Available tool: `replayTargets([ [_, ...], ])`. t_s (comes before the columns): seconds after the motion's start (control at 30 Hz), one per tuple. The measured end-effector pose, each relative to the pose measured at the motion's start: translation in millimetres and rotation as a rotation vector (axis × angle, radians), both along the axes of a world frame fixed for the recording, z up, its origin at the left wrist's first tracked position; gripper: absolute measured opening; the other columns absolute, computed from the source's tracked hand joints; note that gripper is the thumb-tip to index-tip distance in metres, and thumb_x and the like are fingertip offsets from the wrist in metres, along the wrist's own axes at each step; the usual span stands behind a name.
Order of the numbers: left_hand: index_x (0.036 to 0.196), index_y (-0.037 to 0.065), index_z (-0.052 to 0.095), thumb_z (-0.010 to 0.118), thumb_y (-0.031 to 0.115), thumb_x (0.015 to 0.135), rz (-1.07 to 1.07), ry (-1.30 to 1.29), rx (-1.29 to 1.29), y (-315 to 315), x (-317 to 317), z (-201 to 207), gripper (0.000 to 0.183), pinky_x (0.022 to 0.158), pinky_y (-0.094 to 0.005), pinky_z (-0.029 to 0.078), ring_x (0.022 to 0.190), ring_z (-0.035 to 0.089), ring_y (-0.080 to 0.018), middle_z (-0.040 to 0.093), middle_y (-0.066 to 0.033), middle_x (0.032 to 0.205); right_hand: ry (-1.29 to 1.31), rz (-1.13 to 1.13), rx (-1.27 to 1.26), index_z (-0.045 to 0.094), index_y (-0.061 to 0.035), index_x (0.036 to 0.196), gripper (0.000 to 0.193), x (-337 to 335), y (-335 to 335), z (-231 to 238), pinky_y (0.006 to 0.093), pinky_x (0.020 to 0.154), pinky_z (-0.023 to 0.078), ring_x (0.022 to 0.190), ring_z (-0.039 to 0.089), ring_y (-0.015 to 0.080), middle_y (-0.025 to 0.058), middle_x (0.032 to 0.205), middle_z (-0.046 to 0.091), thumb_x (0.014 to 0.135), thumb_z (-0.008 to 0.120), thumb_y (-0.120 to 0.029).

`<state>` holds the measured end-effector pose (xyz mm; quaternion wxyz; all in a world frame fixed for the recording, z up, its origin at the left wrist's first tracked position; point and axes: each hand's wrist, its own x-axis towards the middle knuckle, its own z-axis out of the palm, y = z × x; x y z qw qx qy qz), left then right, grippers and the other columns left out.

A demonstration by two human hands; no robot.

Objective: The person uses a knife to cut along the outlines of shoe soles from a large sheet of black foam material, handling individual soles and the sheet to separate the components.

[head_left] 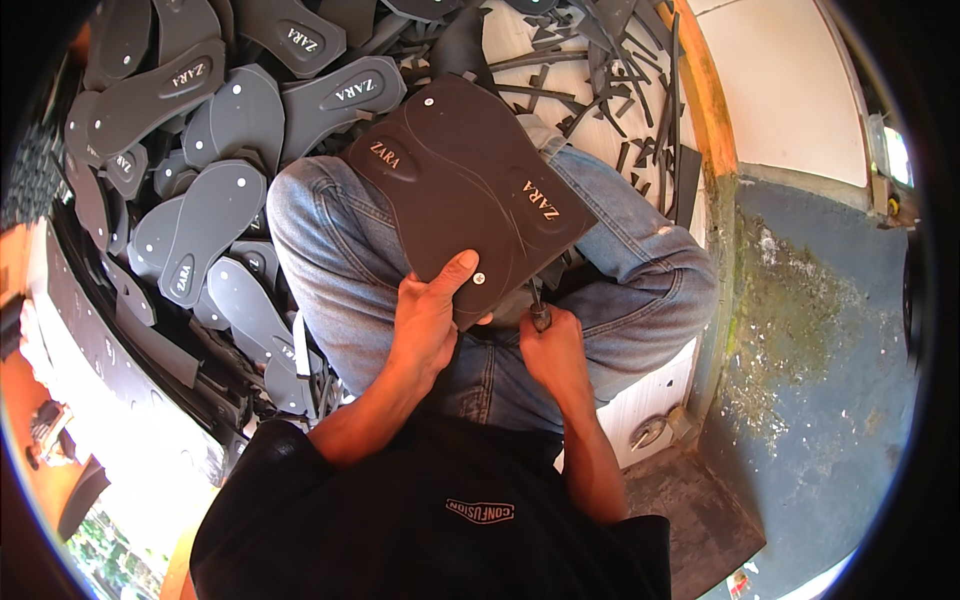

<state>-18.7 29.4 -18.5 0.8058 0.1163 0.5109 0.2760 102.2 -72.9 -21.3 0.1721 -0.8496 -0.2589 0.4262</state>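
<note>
A dark foam sheet with two sandal-insole outlines, pale printed lettering and round white marks lies tilted over my lap. My left hand grips its near corner, thumb on top beside a white mark and the other fingers underneath. At the sheet's near right edge, my right hand is closed around a dark metal tool that looks like scissors. The sheet and my fist hide most of this tool. One outline's left side is cut to its curve, while the right edge is straight.
Many cut dark insoles lie heaped ahead and to the left. Thin dark offcut strips are scattered on the pale floor ahead to the right. An orange-painted edge borders them, with a blue-grey floor beyond. A metal padlock-like piece sits near my right elbow.
</note>
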Motion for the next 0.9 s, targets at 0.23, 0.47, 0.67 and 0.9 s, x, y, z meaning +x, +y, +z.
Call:
replayTargets([
  [0.23, 0.099, -0.003, 0.057, 0.066, 0.021, 0.083, 0.019, -0.002, 0.008, 0.5, 1.1, -0.6, 0.03, 0.041, -0.0248, 0.05, 0.059, 0.061, -0.0159, 0.062, -0.0091, 0.08, -0.019, 0.0, -0.015, 0.061, 0.0048, 0.077, 0.021, -1.0, 19.2, -7.1, 0.0496, 0.073, 0.044, 0.08, 0.057, 0.0457, 0.0279, 0.076, 0.06, 0.077, 0.054, -0.015],
  [0.47, 0.097, -0.002, 0.058, 0.067, 0.021, 0.083, 0.021, -0.015, -0.006, 0.7, -3.6, -2.6, 0.028, 0.039, -0.0245, 0.049, 0.055, 0.06, -0.0162, 0.062, -0.009, 0.076, -0.056, 0.056, 0.0, 0.063, 0.0044, 0.081, 0.021, -2.4, 29.2, -13.0, 0.048, 0.074, 0.046, 0.079, 0.059, 0.0439, 0.026, 0.076, 0.061, 0.076, 0.055, -0.014],
  [0.67, 0.093, -0.001, 0.06, 0.068, 0.019, 0.082, 0.013, -0.034, -0.026, 0.5, -10.4, -6.8, 0.024, 0.041, -0.0267, 0.047, 0.059, 0.06, -0.0164, 0.062, -0.0088, 0.078, -0.051, 0.081, 0.061, 0.063, 0.0043, 0.084, 0.02, -2.4, 35.0, -22.2, 0.0476, 0.075, 0.046, 0.082, 0.059, 0.0437, 0.0262, 0.078, 0.062, 0.074, 0.057, -0.012],
  [0.9, 0.094, 0.0, 0.061, 0.069, 0.021, 0.081, -0.011, -0.048, -0.025, -0.3, -21.0, -10.4, 0.026, 0.04, -0.0263, 0.047, 0.058, 0.06, -0.0158, 0.062, -0.0083, 0.078, -0.049, 0.144, 0.174, 0.063, 0.0002, 0.09, 0.023, -0.8, 36.7, -36.3, 0.0462, 0.077, 0.047, 0.088, 0.058, 0.042, 0.0222, 0.087, 0.064, 0.073, 0.061, -0.016],
])
